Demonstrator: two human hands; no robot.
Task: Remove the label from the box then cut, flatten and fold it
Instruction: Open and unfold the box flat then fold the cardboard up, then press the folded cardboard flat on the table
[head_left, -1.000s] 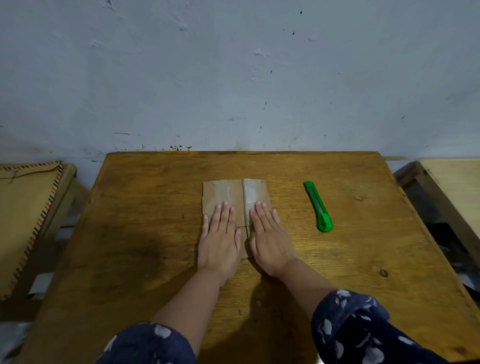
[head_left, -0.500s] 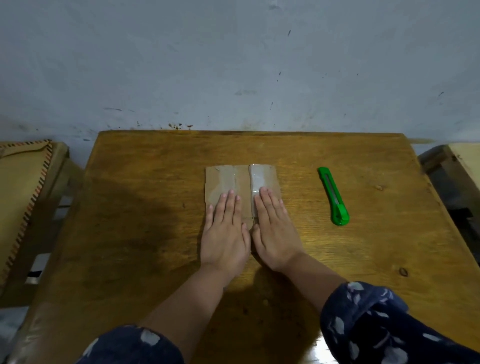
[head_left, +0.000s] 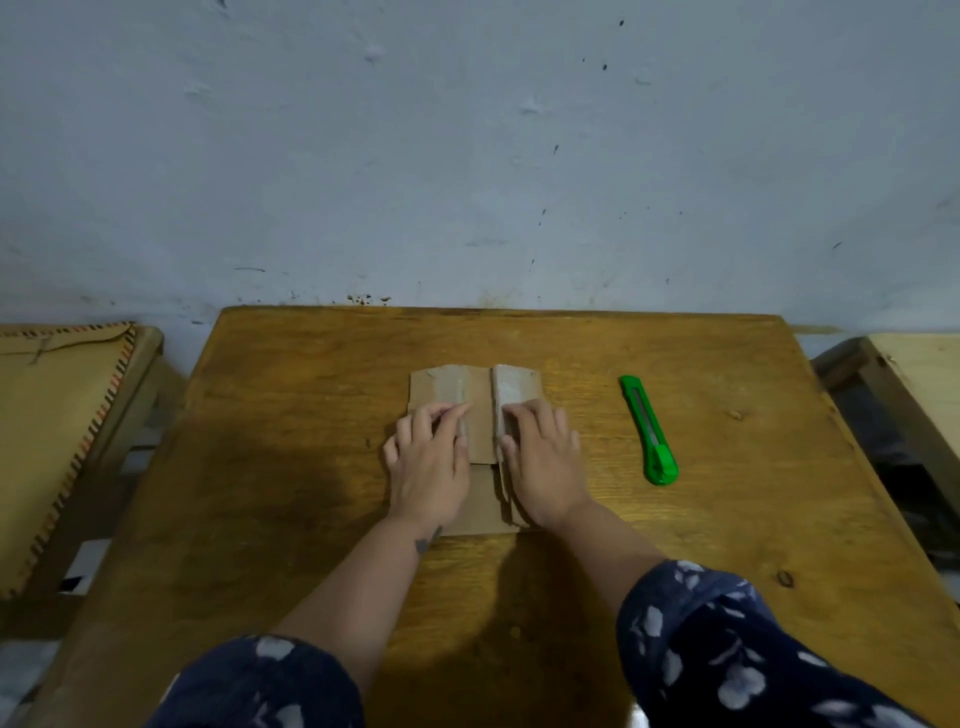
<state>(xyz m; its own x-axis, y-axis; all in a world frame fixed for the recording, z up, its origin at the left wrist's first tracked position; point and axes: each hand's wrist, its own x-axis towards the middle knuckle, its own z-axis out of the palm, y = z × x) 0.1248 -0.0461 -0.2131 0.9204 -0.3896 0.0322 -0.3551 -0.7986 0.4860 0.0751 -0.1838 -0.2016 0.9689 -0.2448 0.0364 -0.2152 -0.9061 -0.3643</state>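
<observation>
A flattened brown cardboard box (head_left: 480, 395) lies in the middle of the wooden table (head_left: 291, 499), its two flaps folded in toward a centre seam, with shiny tape on them. My left hand (head_left: 428, 467) rests on the left flap, fingers curled and pinching its inner edge. On the right flap, my right hand (head_left: 545, 467) curls its fingers around the inner edge, which stands slightly raised. Both hands hide the near half of the cardboard. To the right of the box lies a green utility knife (head_left: 649, 431), apart from both hands.
The table's far edge meets a pale blue wall (head_left: 467, 182). A tan cushioned seat with striped trim (head_left: 52, 426) stands to the left. Another wooden piece of furniture (head_left: 914, 374) stands to the right, across a gap.
My hands lay flat side by side on the cardboard; now they are slightly apart with fingers curled on the flaps' inner edges. The view has shifted downward.
</observation>
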